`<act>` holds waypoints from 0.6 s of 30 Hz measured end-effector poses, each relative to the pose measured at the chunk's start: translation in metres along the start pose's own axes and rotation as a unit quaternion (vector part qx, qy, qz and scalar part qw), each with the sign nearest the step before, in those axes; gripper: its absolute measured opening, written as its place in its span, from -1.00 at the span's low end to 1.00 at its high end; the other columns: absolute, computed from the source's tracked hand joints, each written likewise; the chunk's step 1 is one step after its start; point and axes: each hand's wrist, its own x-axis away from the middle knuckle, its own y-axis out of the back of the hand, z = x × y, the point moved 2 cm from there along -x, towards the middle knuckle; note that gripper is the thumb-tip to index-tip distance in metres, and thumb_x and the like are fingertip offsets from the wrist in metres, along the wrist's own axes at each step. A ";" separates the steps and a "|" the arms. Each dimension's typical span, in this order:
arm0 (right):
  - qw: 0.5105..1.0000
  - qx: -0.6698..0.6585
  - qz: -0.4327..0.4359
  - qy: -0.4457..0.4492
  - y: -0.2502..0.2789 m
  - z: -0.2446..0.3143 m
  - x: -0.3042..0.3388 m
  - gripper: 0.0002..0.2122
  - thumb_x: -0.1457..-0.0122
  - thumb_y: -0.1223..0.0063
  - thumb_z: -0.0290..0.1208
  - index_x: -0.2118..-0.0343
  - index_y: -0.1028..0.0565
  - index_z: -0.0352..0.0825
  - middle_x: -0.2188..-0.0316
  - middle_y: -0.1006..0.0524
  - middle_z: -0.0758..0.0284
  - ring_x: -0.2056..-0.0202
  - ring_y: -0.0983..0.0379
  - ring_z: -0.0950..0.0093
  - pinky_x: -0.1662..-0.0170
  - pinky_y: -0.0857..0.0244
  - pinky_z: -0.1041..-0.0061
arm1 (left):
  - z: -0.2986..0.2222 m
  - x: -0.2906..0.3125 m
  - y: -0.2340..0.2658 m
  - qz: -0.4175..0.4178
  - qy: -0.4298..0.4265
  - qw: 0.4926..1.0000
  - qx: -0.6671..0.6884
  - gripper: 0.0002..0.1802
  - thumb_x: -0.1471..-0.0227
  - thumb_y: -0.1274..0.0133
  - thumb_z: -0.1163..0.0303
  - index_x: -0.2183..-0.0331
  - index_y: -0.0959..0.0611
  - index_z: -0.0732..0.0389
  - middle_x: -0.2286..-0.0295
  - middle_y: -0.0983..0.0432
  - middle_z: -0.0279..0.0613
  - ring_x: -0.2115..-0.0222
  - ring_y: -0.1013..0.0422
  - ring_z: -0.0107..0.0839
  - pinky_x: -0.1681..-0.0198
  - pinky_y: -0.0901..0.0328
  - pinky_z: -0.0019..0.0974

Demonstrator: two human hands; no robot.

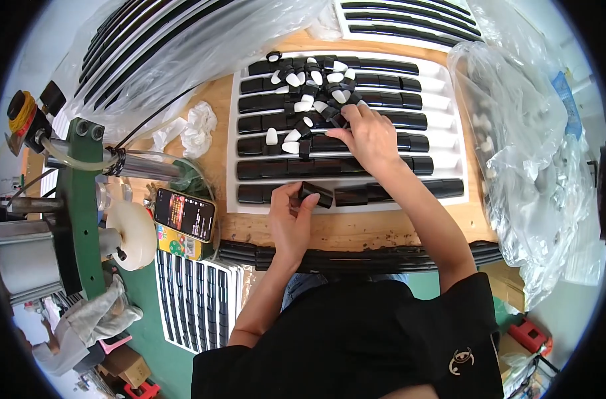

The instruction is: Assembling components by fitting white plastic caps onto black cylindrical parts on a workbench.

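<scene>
A white tray [456, 143] lies before me, carrying rows of glossy black cylindrical tubes [276, 167]. Over its far middle is a heap of small black pieces with white rounded tips [335, 78]. My left hand [291, 216] grips a short black tube [316, 195] between thumb and fingers, tilted above the nearest row, close to another black tube [351, 194]. My right hand [373, 138] reaches to the heap's right edge with thumb and fingertips apart, around a black piece [332, 118]. Whether the fingertips touch that piece is hard to tell.
A green metal press stand [84, 199] rises at the left, beside a phone [185, 213] on a colourful box. Crumpled tissue [198, 130] lies left of the tray. Clear plastic bags [529, 153] crowd the right side. More filled trays [409, 20] stand behind. Another person sits lower left.
</scene>
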 end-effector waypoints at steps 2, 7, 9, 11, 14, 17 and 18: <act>1.000 0.012 0.004 0.004 -0.004 0.004 -0.001 -0.70 -0.03 -0.21 -0.19 0.26 -0.49 -0.28 0.46 -0.50 0.29 0.46 -0.50 0.26 0.40 -0.37 0.37 | 0.001 0.002 -0.003 -0.012 0.032 0.999 0.037 -0.60 0.02 -0.24 0.46 0.13 -0.50 0.33 0.26 -0.43 -0.18 0.47 -0.36 -0.52 0.41 -0.31 -0.45; 0.999 0.020 -0.031 0.006 -0.002 0.002 0.009 -0.72 -0.04 -0.21 -0.23 0.26 -0.49 -0.28 0.47 -0.51 0.27 0.48 -0.49 0.24 0.39 -0.39 0.36 | -0.014 0.007 -0.001 -0.032 -0.122 0.970 -0.207 -0.59 0.04 -0.25 0.25 0.22 -0.54 0.31 0.28 -0.42 -0.12 0.52 -0.42 -0.23 0.49 -0.34 -0.27; 0.993 -0.090 -0.045 -0.054 0.010 0.002 0.016 -0.78 -0.09 -0.19 -0.36 0.23 -0.48 -0.31 0.45 -0.53 0.29 0.47 -0.53 0.37 0.40 -0.39 0.43 | -0.019 0.006 0.003 -0.038 -0.144 0.954 -0.259 -0.62 0.05 -0.26 0.30 0.23 -0.56 0.31 0.32 -0.41 -0.12 0.48 -0.41 -0.20 0.47 -0.32 -0.25; 0.961 -0.257 -0.033 -0.100 0.022 0.003 0.031 -0.80 -0.11 -0.17 -0.42 0.21 -0.48 -0.32 0.43 -0.54 0.33 0.44 -0.53 0.46 0.40 -0.39 0.49 | -0.019 0.007 0.011 -0.050 -0.162 0.934 -0.314 -0.65 0.07 -0.26 0.35 0.23 -0.59 0.31 0.35 -0.40 -0.11 0.45 -0.40 -0.17 0.45 -0.31 -0.22; 0.856 -0.486 0.002 -0.179 0.048 0.005 0.067 -0.81 -0.15 -0.12 -0.53 0.17 -0.47 -0.34 0.41 -0.54 0.38 0.41 -0.50 0.60 0.39 -0.36 0.60 | -0.017 0.008 0.014 0.001 -0.174 0.921 -0.348 -0.66 0.08 -0.25 0.30 0.25 -0.62 0.26 0.36 -0.40 -0.10 0.42 -0.40 -0.13 0.42 -0.32 -0.17; 0.773 -0.585 0.050 -0.241 0.060 0.009 0.113 -0.80 -0.15 -0.08 -0.58 0.15 -0.46 -0.36 0.40 -0.53 0.38 0.44 -0.45 0.65 0.38 -0.35 0.67 | -0.020 -0.006 0.031 -0.002 -0.200 0.918 -0.342 -0.66 0.10 -0.26 0.30 0.23 -0.63 0.19 0.38 -0.41 -0.13 0.42 -0.40 -0.14 0.41 -0.31 -0.17; 0.752 -0.595 0.078 -0.274 0.061 0.009 0.129 -0.80 -0.15 -0.07 -0.59 0.14 -0.45 -0.37 0.40 -0.52 0.37 0.45 -0.43 0.66 0.38 -0.34 0.67 | -0.020 -0.015 0.040 -0.005 -0.234 0.911 -0.339 -0.66 0.11 -0.26 0.30 0.23 -0.64 0.17 0.39 -0.41 -0.14 0.42 -0.40 -0.14 0.40 -0.31 -0.17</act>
